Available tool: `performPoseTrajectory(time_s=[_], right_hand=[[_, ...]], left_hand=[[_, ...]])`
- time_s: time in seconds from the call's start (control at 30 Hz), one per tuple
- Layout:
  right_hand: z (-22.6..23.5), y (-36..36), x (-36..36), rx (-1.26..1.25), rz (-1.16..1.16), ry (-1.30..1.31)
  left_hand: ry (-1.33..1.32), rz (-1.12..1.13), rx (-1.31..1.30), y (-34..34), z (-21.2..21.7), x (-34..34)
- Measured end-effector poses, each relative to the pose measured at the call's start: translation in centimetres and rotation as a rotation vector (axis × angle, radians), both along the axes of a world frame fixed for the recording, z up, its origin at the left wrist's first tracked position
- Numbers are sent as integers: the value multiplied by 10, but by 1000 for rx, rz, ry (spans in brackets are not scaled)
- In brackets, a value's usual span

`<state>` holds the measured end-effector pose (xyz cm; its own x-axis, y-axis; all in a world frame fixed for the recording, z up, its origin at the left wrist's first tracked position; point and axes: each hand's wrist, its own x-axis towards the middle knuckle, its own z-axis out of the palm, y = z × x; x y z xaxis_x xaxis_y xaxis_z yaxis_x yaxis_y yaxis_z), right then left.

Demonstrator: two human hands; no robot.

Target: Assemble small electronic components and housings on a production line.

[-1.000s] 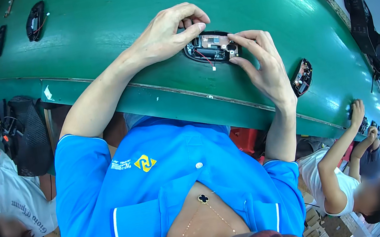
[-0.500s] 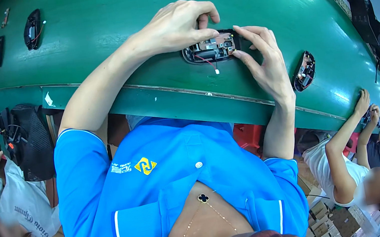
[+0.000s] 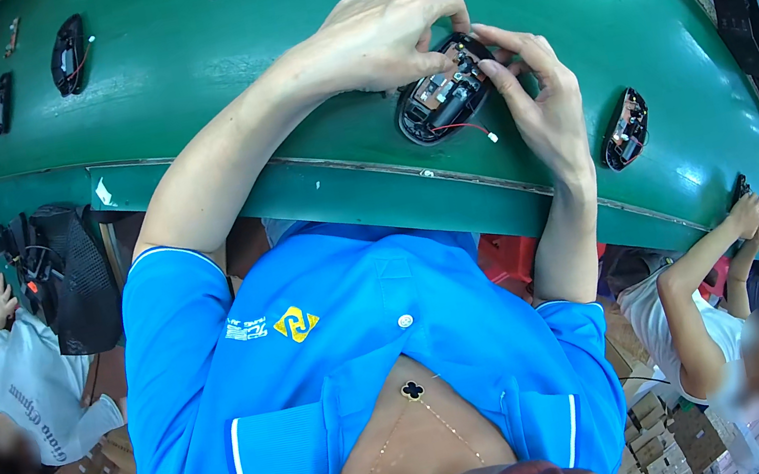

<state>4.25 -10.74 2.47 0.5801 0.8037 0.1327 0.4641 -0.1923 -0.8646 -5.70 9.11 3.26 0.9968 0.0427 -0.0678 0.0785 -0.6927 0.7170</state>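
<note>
An opened black computer mouse shell (image 3: 445,101), oval and with its circuit board showing, is tilted up off the green bench between my hands. A thin red wire with a small white plug hangs from its near side. My left hand (image 3: 391,40) grips its far left edge, the thumb over the board and the index finger curled at the far end. On the right, my right hand (image 3: 536,87) pinches the same far end between thumb and fingers. The fingertips partly cover the upper rim.
Another opened mouse shell (image 3: 625,129) lies on the green bench (image 3: 259,14) to the right. One more shell (image 3: 69,56) with a wire sits far left, beside several others. Co-workers sit at both sides; a person's hands (image 3: 750,217) work at the right edge.
The mouse shell has turned from lying crosswise to a slant, its far end raised toward the upper right. Its wire and plug have swung right. Both hands have shifted along with it.
</note>
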Motion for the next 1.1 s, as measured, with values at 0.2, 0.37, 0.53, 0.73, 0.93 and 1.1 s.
performPoseTrajectory(time_s=[0.2,0.37,0.53,0.73,0.93,1.1], right_hand=[[14,2,-4,-14,26,-233],[23,13,-14,-238,102,-355],[34,25,-6,-401,194,-344],[45,37,-4,-627,252,-344],[40,35,-2,-640,268,-291],[30,16,-1,-377,270,-247]], left_hand=[[64,20,-40,-5,8,1],[51,24,-17,-6,9,2],[60,46,-9,-7,4,2],[44,38,7,-6,1,2],[11,55,22,-7,-6,2],[27,51,19,-8,-4,4]])
